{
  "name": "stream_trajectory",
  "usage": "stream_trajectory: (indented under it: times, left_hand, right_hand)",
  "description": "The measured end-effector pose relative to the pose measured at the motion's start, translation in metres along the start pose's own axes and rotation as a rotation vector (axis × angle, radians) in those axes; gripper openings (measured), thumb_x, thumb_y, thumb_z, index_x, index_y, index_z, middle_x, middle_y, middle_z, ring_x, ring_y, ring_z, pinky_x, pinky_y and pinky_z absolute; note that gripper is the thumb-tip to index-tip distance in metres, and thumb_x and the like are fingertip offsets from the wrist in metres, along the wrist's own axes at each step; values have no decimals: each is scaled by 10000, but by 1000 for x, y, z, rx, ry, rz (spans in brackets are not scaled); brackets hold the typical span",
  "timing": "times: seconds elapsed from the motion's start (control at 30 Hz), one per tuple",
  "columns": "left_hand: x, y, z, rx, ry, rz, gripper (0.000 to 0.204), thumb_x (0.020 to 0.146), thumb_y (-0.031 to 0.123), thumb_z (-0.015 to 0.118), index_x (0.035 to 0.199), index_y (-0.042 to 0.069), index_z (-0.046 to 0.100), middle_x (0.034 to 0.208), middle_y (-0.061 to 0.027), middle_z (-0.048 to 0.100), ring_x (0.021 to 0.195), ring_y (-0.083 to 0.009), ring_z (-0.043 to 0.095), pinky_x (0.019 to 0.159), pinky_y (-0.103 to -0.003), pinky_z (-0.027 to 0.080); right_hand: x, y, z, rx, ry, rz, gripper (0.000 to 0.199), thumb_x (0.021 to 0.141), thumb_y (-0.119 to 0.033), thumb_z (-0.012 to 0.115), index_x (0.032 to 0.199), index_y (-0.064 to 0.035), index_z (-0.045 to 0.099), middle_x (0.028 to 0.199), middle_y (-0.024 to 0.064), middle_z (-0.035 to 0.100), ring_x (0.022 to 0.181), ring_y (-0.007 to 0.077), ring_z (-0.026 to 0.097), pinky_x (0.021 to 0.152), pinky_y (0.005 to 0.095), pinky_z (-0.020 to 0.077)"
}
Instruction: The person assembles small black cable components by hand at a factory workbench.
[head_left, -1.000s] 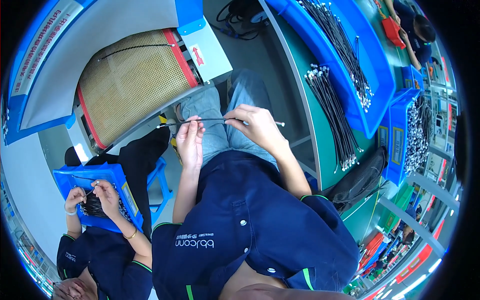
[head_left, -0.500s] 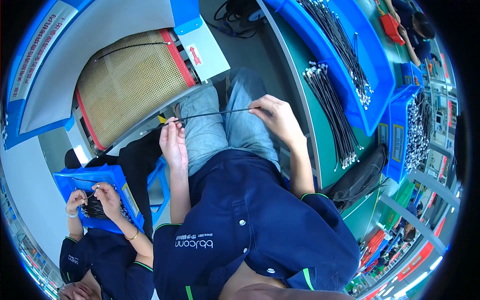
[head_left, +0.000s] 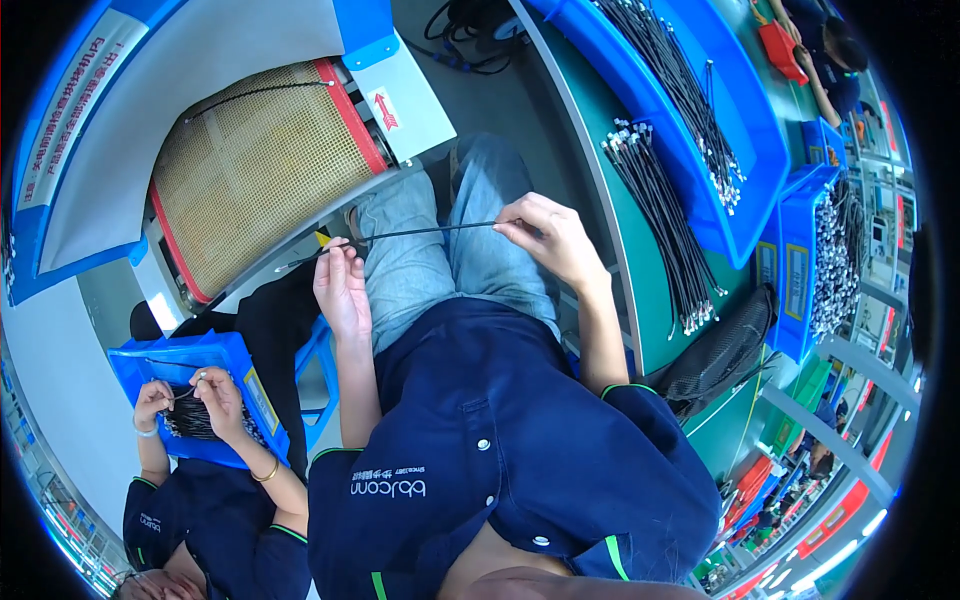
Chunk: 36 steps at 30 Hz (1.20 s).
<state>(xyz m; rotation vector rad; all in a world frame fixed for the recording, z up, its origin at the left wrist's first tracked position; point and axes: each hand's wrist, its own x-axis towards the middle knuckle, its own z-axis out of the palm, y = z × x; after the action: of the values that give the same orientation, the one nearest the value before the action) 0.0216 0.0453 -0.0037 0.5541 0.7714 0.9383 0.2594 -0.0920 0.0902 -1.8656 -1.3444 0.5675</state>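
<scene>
I hold a thin black cable (head_left: 420, 234) stretched level above my lap. My left hand (head_left: 342, 288) pinches it near its left part, and the cable's tip sticks out further left toward the mesh conveyor belt (head_left: 250, 170). My right hand (head_left: 547, 238) pinches the other end between thumb and fingers. My jeans-clad knees (head_left: 440, 260) lie under the cable.
A green workbench (head_left: 640, 290) to my right carries a bundle of black cables (head_left: 665, 230) and blue trays (head_left: 700, 110) filled with more. At lower left a co-worker's hands (head_left: 185, 395) handle cables over a blue bin (head_left: 200, 360). A black mesh bag (head_left: 715, 355) hangs off the bench.
My hands have moved apart along the cable, the left sliding left and the right sliding right. The cable's left end now reaches toward the conveyor.
</scene>
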Motion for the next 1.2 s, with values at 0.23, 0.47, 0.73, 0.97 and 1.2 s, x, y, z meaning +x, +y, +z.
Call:
stream_trajectory:
  times: [0.23, 0.47, 0.73, 0.97, 1.2]
  left_hand:
    - [2, 0, -1, -10, -13, -4, 176, 942, 132, 547, 1065, 14, 591, 1025, -42, 598, 871, -79, 578, 739, -216, 499]
    - [2, -4, -5, -17, -46, -2, 169, 942, 133, 547, 1058, 22, 596, 1026, -38, 603, 871, -81, 578, 747, -223, 496]
    - [4, -2, -4, 4, -12, -27, 158, 940, 135, 551, 1048, 35, 608, 990, -26, 621, 861, -76, 581, 738, -220, 495]
    - [7, -7, -1, 16, -35, -60, 164, 932, 134, 562, 1039, 26, 624, 999, -37, 622, 836, -76, 580, 709, -215, 497]
    - [8, -8, 0, 21, -20, -59, 164, 929, 132, 567, 1037, 24, 627, 995, -30, 624, 841, -75, 575, 698, -222, 494]
  right_hand:
    - [1, 5, -2, -48, -34, -116, 132, 790, -116, 681, 864, -33, 610, 764, 81, 565, 705, 234, 575, 624, 328, 477]
    - [-2, 12, 0, -118, -29, -148, 136, 782, -147, 688, 847, -50, 618, 750, 70, 568, 720, 227, 576, 627, 320, 476]
    - [3, 12, -10, -98, -18, -4, 252, 767, -314, 697, 849, -77, 671, 751, 55, 586, 710, 214, 589, 613, 323, 474]
    - [30, -5, 11, -237, -27, -136, 218, 738, -296, 716, 779, -87, 674, 747, 43, 537, 747, 211, 552, 670, 332, 460]
    - [42, -12, 35, -341, -179, -195, 158, 728, -239, 722, 750, -90, 672, 757, 31, 524, 781, 196, 539, 717, 322, 427]
